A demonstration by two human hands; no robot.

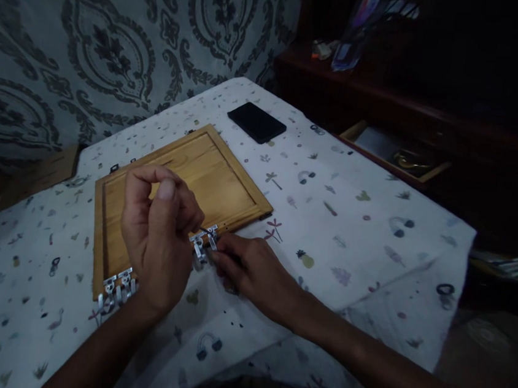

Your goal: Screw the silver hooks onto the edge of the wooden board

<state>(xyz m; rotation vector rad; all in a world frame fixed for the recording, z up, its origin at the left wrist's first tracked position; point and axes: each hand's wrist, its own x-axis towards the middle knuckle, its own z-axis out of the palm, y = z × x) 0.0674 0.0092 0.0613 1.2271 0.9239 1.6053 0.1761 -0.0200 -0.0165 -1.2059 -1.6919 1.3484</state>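
Observation:
A framed wooden panel [187, 168] lies flat on the cloth-covered table. Along its near edge sit silver metal hooks [199, 246], with another group of hooks [114, 290] at the near left corner. My left hand [157, 233] is closed above the panel; a thin dark rod [206, 232] runs from its fingertips toward the hooks, its other end hidden in the fist. Low at the panel's near edge, my right hand [255, 271] pinches a silver hook beside the rod's tip. The right fingertips are partly hidden.
A black phone [257, 123] lies farther back on the printed tablecloth [328, 244]. Beyond the table's right edge, a drawer [393, 149] stands pulled out of dark furniture. A patterned wall or curtain [108, 42] rises at the back left. A brown board [41, 177] lies at the left edge.

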